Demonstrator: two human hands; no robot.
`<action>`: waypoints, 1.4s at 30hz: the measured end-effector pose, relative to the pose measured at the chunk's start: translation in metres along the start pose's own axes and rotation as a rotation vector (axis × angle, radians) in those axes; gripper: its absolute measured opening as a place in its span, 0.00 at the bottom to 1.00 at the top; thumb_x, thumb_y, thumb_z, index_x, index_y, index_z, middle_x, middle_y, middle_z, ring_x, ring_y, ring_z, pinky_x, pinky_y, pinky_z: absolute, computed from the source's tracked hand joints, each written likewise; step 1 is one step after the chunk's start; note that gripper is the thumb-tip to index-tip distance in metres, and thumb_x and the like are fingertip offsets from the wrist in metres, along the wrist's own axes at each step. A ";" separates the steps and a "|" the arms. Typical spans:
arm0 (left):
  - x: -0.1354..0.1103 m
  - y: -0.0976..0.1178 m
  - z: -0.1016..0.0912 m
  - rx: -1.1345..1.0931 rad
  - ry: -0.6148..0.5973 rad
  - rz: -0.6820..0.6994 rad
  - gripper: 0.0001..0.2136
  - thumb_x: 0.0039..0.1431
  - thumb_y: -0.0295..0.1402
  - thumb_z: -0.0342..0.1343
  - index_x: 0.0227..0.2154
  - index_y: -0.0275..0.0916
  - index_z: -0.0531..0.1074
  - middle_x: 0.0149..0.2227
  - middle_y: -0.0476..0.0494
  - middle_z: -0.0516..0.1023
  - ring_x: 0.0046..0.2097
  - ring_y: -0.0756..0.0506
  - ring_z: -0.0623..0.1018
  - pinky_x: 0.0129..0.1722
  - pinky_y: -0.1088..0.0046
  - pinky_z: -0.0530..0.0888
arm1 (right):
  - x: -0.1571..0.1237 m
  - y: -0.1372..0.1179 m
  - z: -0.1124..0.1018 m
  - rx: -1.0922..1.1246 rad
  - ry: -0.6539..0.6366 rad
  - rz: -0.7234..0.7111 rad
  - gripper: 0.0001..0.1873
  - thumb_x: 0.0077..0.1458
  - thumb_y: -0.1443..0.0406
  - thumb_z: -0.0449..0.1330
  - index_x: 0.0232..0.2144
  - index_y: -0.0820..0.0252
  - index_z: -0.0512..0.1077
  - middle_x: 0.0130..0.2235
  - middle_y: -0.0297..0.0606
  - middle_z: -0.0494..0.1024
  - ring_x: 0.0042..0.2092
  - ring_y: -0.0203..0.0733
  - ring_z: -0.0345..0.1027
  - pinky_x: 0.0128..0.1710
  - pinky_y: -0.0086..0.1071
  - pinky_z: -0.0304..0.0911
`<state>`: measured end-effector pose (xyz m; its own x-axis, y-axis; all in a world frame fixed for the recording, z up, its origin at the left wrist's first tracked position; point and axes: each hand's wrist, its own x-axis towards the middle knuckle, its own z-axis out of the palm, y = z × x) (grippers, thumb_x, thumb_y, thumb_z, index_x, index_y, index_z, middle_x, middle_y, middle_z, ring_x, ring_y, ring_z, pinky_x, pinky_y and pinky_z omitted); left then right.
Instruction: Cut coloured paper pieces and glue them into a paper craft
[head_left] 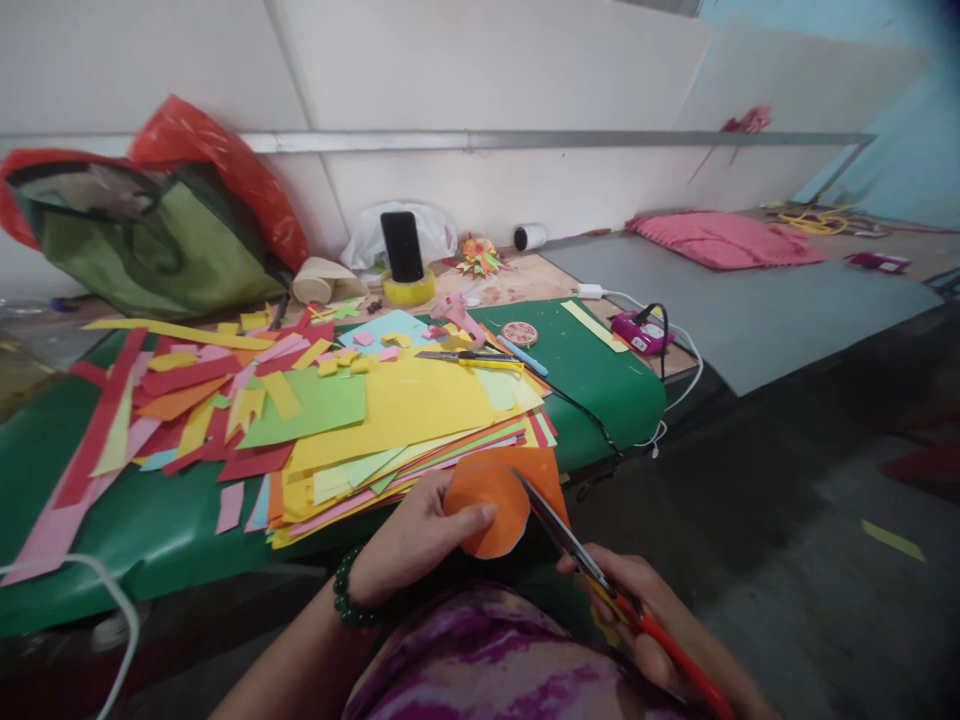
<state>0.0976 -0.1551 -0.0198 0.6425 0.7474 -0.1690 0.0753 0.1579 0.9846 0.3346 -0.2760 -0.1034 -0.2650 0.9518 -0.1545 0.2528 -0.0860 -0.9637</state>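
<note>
My left hand (pixel 420 530), with a dark green bead bracelet (pixel 351 590) at the wrist, pinches a piece of orange paper (pixel 489 505) under its thumb. The near part of that paper has a rounded cut edge, and a flap stretches off to the right. Closed around the orange handles of a pair of scissors (pixel 574 545) is my right hand (pixel 637 610). The blades point up and left and meet the paper at the cut between the round part and the flap. Both hands are just in front of the table edge, above my lap.
Stacked coloured paper (pixel 405 410) and scraps cover the green tabletop (pixel 592 390). On it lie a utility knife (pixel 472 360) and a pink glue gun (pixel 459 318). Behind stand a phone (pixel 403 246) on yellow tape (pixel 409 289) and a green bag (pixel 157 240). Cables hang at the right edge.
</note>
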 end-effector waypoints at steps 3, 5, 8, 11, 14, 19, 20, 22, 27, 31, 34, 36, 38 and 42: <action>0.000 -0.001 -0.002 0.029 -0.005 -0.014 0.16 0.50 0.43 0.61 0.30 0.33 0.74 0.28 0.46 0.73 0.30 0.49 0.69 0.32 0.75 0.68 | 0.003 -0.015 0.000 -0.053 0.000 -0.041 0.53 0.35 0.25 0.44 0.43 0.61 0.70 0.23 0.30 0.59 0.26 0.34 0.49 0.24 0.29 0.48; 0.000 0.000 -0.004 0.046 -0.011 -0.008 0.15 0.50 0.43 0.62 0.29 0.33 0.74 0.28 0.46 0.73 0.30 0.49 0.68 0.31 0.75 0.68 | 0.004 -0.019 -0.001 -0.068 -0.005 -0.054 0.53 0.34 0.25 0.43 0.43 0.61 0.71 0.24 0.30 0.59 0.26 0.34 0.49 0.24 0.29 0.49; 0.000 0.001 -0.006 0.057 -0.031 0.016 0.15 0.50 0.44 0.62 0.27 0.33 0.74 0.27 0.45 0.73 0.30 0.49 0.69 0.31 0.75 0.68 | 0.004 -0.011 0.000 -0.033 -0.025 -0.025 0.54 0.34 0.25 0.44 0.43 0.62 0.70 0.22 0.28 0.56 0.24 0.32 0.46 0.22 0.28 0.46; 0.001 0.000 -0.003 0.032 0.002 0.037 0.16 0.50 0.44 0.62 0.29 0.33 0.76 0.29 0.44 0.75 0.30 0.49 0.70 0.30 0.76 0.69 | 0.003 0.004 0.002 0.003 -0.008 -0.009 0.57 0.30 0.24 0.43 0.44 0.63 0.70 0.22 0.27 0.55 0.24 0.32 0.45 0.22 0.28 0.45; 0.002 -0.002 0.002 -0.031 0.063 0.029 0.18 0.51 0.46 0.61 0.30 0.32 0.76 0.28 0.44 0.76 0.28 0.49 0.71 0.29 0.76 0.69 | 0.002 0.010 0.003 0.000 0.008 -0.025 0.58 0.28 0.24 0.42 0.44 0.63 0.70 0.21 0.27 0.56 0.24 0.32 0.45 0.23 0.28 0.46; 0.004 -0.002 0.006 -0.095 0.126 -0.021 0.20 0.47 0.49 0.63 0.28 0.33 0.77 0.23 0.45 0.76 0.26 0.49 0.72 0.26 0.76 0.69 | 0.003 -0.006 0.000 -0.055 0.007 -0.051 0.55 0.34 0.25 0.43 0.44 0.62 0.71 0.23 0.30 0.61 0.25 0.35 0.52 0.25 0.29 0.53; 0.004 -0.001 0.006 -0.097 0.125 -0.027 0.19 0.47 0.48 0.64 0.28 0.33 0.78 0.24 0.45 0.76 0.26 0.49 0.72 0.27 0.76 0.70 | 0.003 -0.011 -0.001 -0.074 0.007 -0.063 0.54 0.36 0.26 0.44 0.45 0.62 0.70 0.25 0.31 0.62 0.27 0.37 0.54 0.26 0.29 0.55; 0.003 0.001 0.004 -0.087 0.106 -0.032 0.18 0.47 0.47 0.64 0.30 0.33 0.78 0.25 0.45 0.77 0.27 0.49 0.73 0.28 0.76 0.70 | 0.003 -0.020 -0.003 -0.104 -0.005 -0.093 0.52 0.37 0.26 0.44 0.45 0.62 0.70 0.28 0.34 0.64 0.30 0.38 0.56 0.29 0.30 0.56; 0.004 0.003 0.003 -0.033 0.022 -0.026 0.16 0.49 0.44 0.64 0.29 0.33 0.79 0.28 0.43 0.79 0.28 0.49 0.73 0.28 0.76 0.70 | 0.006 -0.033 -0.002 -0.104 -0.075 -0.073 0.54 0.37 0.26 0.41 0.44 0.63 0.69 0.26 0.30 0.58 0.27 0.34 0.47 0.25 0.28 0.49; 0.005 0.001 0.003 -0.039 -0.008 -0.039 0.16 0.50 0.44 0.63 0.29 0.33 0.78 0.28 0.44 0.78 0.28 0.50 0.73 0.27 0.77 0.69 | 0.005 -0.031 -0.002 -0.092 -0.085 -0.054 0.54 0.37 0.26 0.40 0.44 0.64 0.69 0.25 0.30 0.58 0.26 0.34 0.46 0.24 0.29 0.46; 0.005 0.000 0.003 -0.050 -0.022 -0.048 0.16 0.50 0.44 0.63 0.30 0.32 0.78 0.28 0.44 0.78 0.28 0.50 0.73 0.28 0.77 0.69 | 0.005 -0.025 -0.002 -0.076 -0.079 -0.053 0.54 0.38 0.26 0.41 0.44 0.65 0.70 0.23 0.29 0.57 0.25 0.33 0.46 0.23 0.29 0.45; 0.006 0.000 0.002 -0.059 -0.027 -0.053 0.16 0.50 0.43 0.64 0.30 0.32 0.78 0.29 0.43 0.78 0.28 0.50 0.73 0.29 0.77 0.70 | 0.005 -0.022 -0.002 -0.061 -0.070 -0.052 0.55 0.35 0.25 0.42 0.43 0.65 0.70 0.21 0.27 0.55 0.24 0.33 0.44 0.22 0.29 0.43; 0.006 -0.001 0.001 -0.073 -0.030 -0.062 0.16 0.49 0.43 0.64 0.31 0.32 0.78 0.29 0.43 0.78 0.29 0.49 0.74 0.29 0.77 0.70 | 0.005 -0.020 -0.001 -0.045 -0.050 -0.057 0.55 0.34 0.25 0.43 0.42 0.65 0.70 0.20 0.26 0.53 0.24 0.32 0.43 0.22 0.29 0.42; 0.007 -0.003 0.000 -0.101 -0.020 -0.085 0.16 0.47 0.42 0.66 0.31 0.31 0.77 0.29 0.44 0.78 0.28 0.50 0.74 0.28 0.78 0.70 | 0.003 -0.018 0.003 0.009 -0.033 -0.050 0.54 0.35 0.26 0.44 0.41 0.65 0.71 0.19 0.24 0.50 0.23 0.31 0.40 0.21 0.29 0.40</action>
<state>0.1012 -0.1504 -0.0241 0.6524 0.7156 -0.2497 0.0535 0.2852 0.9570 0.3265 -0.2721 -0.0869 -0.3074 0.9448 -0.1135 0.2301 -0.0419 -0.9723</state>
